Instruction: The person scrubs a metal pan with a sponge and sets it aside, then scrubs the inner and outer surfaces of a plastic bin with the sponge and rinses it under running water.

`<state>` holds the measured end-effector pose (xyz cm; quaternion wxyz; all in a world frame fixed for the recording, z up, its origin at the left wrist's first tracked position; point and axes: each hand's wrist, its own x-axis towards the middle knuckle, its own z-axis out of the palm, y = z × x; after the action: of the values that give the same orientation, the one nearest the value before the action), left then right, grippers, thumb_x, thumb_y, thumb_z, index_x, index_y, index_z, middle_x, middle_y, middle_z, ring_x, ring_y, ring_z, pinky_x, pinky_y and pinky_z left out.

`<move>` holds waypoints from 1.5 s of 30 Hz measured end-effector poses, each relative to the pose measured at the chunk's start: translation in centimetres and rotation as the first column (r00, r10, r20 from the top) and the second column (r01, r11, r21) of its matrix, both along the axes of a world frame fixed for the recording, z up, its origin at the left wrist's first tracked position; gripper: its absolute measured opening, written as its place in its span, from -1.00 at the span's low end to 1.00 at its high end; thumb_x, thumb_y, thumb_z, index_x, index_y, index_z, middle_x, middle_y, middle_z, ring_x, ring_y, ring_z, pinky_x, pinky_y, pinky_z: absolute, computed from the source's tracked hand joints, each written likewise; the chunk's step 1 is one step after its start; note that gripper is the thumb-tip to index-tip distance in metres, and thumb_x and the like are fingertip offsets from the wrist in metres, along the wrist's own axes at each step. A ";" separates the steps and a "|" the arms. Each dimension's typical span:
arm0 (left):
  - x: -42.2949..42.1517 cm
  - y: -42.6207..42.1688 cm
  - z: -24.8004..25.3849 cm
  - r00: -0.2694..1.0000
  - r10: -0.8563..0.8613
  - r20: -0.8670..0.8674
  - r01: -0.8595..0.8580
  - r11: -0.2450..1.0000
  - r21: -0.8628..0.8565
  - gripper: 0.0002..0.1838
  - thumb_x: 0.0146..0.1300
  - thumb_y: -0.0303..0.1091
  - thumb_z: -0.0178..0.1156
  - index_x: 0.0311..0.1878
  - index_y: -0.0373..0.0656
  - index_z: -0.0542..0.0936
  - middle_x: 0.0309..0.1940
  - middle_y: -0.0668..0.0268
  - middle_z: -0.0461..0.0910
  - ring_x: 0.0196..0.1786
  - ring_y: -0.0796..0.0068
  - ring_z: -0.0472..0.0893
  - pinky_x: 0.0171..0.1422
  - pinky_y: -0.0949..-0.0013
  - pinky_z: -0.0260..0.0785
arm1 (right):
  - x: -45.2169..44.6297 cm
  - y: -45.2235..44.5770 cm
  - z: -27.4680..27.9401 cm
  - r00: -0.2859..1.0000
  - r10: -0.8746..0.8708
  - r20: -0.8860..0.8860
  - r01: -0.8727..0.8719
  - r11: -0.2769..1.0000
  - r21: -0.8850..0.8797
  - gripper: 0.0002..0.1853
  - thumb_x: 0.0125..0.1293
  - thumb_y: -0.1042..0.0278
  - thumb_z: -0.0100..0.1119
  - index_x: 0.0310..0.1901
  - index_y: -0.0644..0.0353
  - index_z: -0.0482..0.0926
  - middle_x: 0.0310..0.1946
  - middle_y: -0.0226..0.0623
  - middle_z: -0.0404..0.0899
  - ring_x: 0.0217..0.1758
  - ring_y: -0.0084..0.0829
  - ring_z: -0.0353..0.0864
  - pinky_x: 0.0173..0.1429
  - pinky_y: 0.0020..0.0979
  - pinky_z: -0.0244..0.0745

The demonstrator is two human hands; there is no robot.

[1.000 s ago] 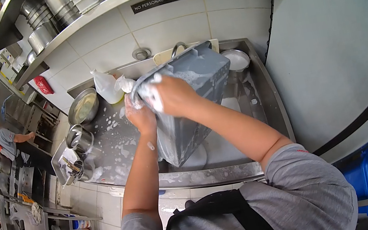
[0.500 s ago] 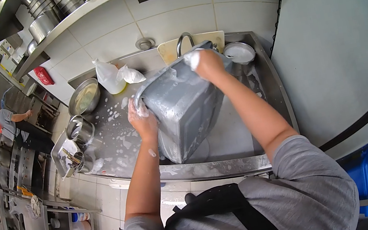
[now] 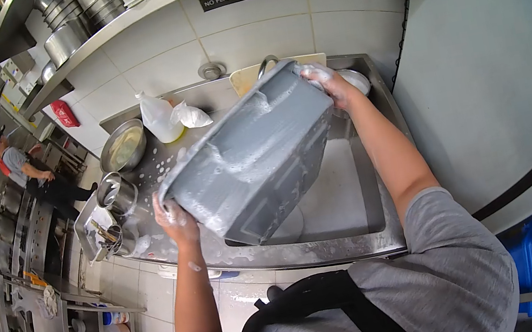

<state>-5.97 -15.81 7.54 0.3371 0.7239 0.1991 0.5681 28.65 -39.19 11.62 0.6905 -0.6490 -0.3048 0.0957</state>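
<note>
The left hand (image 3: 176,221) is gripping the rim of a soapy gray tub (image 3: 250,154) at one end, and the right hand (image 3: 333,88) (suds clinging to it) is clasping the other, tilting it over a sink (image 3: 349,194). Beyond, a jug (image 3: 158,117) is standing beside a metal bowl (image 3: 122,147); farther off, another person (image 3: 24,166) is standing.

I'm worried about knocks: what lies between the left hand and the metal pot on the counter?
In the head view, only steel counter with some suds shows between the left hand and the metal pot.
</note>
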 end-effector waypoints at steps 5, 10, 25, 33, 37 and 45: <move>-1.4 3.4 0.1 0.976 0.172 0.133 -0.175 0.984 0.014 -0.58 0.22 -0.13 0.11 -0.07 -0.35 0.45 -0.38 0.24 0.47 -0.21 0.42 0.44 -0.02 0.39 0.27 | -2.6 4.9 3.8 0.979 0.204 -0.008 -0.204 0.977 -0.056 -0.59 0.23 0.05 0.25 -0.09 0.11 0.34 -0.25 -0.39 0.49 -0.16 -0.57 0.47 -0.15 -0.52 0.40; -6.4 3.4 9.2 0.522 -0.207 -0.827 0.145 0.978 -0.153 -0.50 0.06 -0.23 0.32 0.06 -0.24 0.48 -0.23 0.21 0.56 -0.15 0.41 0.51 0.05 0.38 0.32 | -5.7 9.5 3.3 0.936 0.159 0.314 -0.142 0.987 -0.075 -0.64 0.16 0.17 0.33 -0.28 0.20 0.36 -0.40 -0.42 0.48 -0.34 -0.60 0.41 -0.24 -0.50 0.37; 1.5 -2.3 9.5 0.519 0.163 -0.839 0.046 0.975 0.218 -0.57 0.38 -0.10 -0.05 0.16 -0.20 0.41 -0.08 -0.12 0.54 0.00 -0.13 0.51 0.08 0.05 0.35 | -16.9 8.8 4.7 0.393 -0.079 0.916 0.395 0.914 -0.090 -0.59 0.18 0.29 0.14 0.06 0.24 0.50 -0.05 0.05 0.44 0.05 0.01 0.38 0.15 -0.12 0.37; 3.2 -2.8 8.3 0.478 0.177 -0.861 0.048 0.973 0.226 -0.56 0.38 -0.07 -0.09 0.18 -0.14 0.41 -0.12 -0.08 0.57 -0.02 -0.09 0.54 0.05 0.03 0.38 | -17.3 8.8 2.7 0.299 0.187 0.936 0.267 0.925 -0.270 -0.77 0.27 0.31 0.00 -0.10 0.10 0.58 -0.02 -0.10 0.49 0.05 -0.05 0.45 0.04 -0.09 0.42; 3.6 -1.7 7.5 0.495 0.236 -0.836 0.053 0.952 0.300 -0.60 0.37 -0.16 -0.14 0.19 -0.11 0.40 -0.20 -0.07 0.59 -0.10 -0.10 0.56 -0.03 0.00 0.40 | -16.4 9.6 1.8 0.349 0.114 0.930 0.323 0.917 -0.233 -0.71 0.19 0.33 0.05 -0.05 0.05 0.58 0.07 -0.13 0.49 0.07 -0.07 0.46 0.08 -0.04 0.38; 0.7 1.0 5.6 0.625 0.217 -0.750 0.009 0.959 0.284 -0.60 0.34 -0.13 -0.02 0.16 -0.10 0.44 -0.26 -0.12 0.58 -0.14 -0.15 0.56 -0.07 0.00 0.39 | -12.0 5.9 1.9 0.936 0.302 0.182 -0.240 0.923 -0.300 -0.62 0.21 0.03 0.20 -0.15 0.21 0.54 -0.26 -0.13 0.60 -0.19 -0.30 0.59 -0.07 -0.38 0.44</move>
<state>-5.30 -14.79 13.09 0.0868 0.9220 0.2898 0.2416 16.63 -33.28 13.50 0.5353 -0.6958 -0.4520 0.1580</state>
